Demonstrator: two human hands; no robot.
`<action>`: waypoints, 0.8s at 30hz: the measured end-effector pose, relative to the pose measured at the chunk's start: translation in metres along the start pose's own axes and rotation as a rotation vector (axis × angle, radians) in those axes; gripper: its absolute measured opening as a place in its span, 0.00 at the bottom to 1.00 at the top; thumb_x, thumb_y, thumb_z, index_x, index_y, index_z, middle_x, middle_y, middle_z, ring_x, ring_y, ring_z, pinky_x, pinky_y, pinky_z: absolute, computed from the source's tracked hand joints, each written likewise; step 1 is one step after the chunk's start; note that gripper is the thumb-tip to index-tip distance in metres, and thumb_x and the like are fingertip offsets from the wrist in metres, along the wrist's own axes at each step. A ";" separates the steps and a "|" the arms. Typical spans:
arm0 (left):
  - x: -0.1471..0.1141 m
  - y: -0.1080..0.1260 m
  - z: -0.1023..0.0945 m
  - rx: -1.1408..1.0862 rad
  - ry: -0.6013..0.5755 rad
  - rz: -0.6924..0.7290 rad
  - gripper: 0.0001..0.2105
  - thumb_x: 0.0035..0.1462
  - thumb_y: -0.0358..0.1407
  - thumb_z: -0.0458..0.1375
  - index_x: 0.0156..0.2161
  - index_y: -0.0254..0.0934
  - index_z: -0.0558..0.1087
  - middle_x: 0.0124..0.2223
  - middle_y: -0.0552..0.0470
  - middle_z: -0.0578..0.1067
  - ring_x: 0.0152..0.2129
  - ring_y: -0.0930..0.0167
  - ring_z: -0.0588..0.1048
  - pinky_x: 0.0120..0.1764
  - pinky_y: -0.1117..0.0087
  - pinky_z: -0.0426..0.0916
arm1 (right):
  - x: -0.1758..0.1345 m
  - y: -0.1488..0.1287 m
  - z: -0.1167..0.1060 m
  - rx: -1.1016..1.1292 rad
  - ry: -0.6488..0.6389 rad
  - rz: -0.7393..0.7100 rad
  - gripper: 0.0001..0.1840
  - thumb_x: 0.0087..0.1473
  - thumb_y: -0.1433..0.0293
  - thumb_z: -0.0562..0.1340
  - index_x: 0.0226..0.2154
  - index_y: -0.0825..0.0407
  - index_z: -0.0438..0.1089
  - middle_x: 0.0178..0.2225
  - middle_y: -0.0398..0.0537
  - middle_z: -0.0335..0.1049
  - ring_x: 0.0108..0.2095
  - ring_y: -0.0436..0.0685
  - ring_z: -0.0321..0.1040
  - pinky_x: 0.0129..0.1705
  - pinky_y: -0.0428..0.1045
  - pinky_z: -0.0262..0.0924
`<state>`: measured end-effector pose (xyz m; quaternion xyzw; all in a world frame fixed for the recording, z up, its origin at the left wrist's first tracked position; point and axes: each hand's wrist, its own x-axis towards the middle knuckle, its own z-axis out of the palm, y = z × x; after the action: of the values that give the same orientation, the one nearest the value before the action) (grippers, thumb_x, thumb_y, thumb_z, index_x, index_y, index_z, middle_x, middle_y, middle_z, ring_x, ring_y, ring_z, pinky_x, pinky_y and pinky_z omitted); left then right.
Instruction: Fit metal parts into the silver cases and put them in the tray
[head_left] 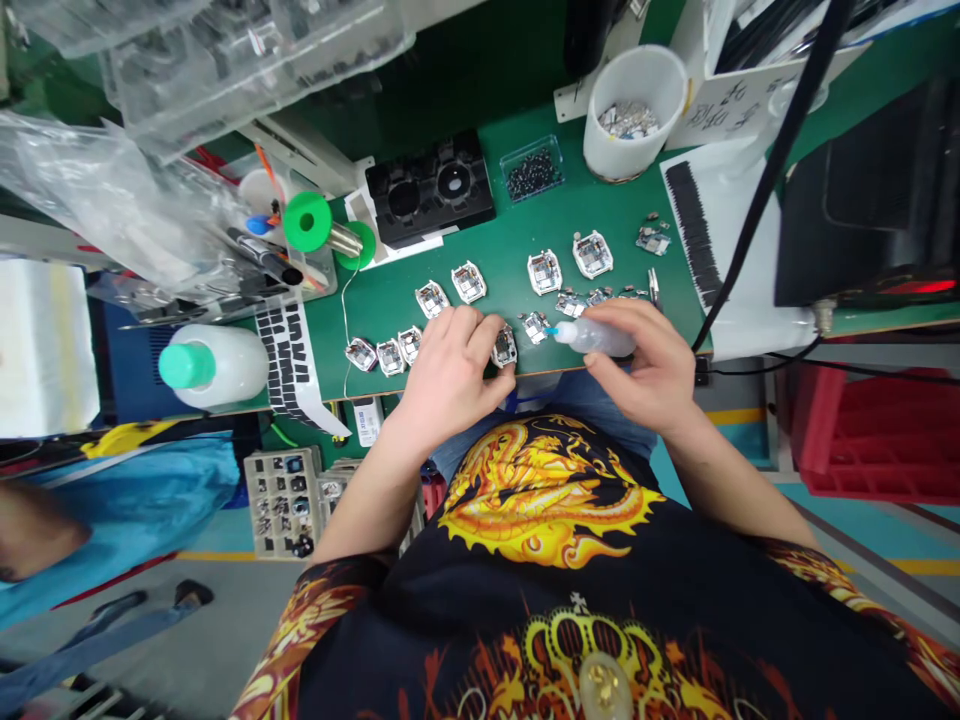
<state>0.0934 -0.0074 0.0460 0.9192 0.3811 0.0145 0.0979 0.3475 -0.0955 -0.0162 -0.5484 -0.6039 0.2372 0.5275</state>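
My left hand [457, 375] rests on the green bench with its fingers closed at a small watch case [505, 346], gripping it by the edge near the bench front. In my right hand [649, 360] lies a small translucent squeeze bottle [596, 337], tilted on its side with its blue nozzle tip pointing left. That tip is close to a loose circuit board [535, 327]; whether they touch I cannot tell. Other open watch cases with boards inside, such as one watch case [469, 283] and another watch case [592, 254], lie around my hands. More small boards [571, 303] sit behind the bottle.
A green solder spool [307, 222], a black fixture [431, 190], a clear tray of small black parts [532, 172] and a white tub [634, 115] line the back. A white bottle with a green cap [214, 366] stands left. A black cable [772, 170] hangs at right.
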 end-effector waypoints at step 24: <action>0.084 -0.038 0.018 -0.039 0.224 -0.083 0.18 0.63 0.40 0.65 0.56 0.39 0.74 0.52 0.40 0.72 0.54 0.50 0.73 0.60 0.45 0.71 | 0.009 0.032 0.009 0.628 0.189 0.159 0.26 0.65 0.51 0.72 0.61 0.39 0.74 0.47 0.44 0.81 0.42 0.58 0.83 0.48 0.58 0.83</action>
<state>0.1284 0.0752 0.0166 0.8933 0.4269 0.1205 0.0729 0.3535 -0.0751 -0.0431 -0.4241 -0.4053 0.4002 0.7041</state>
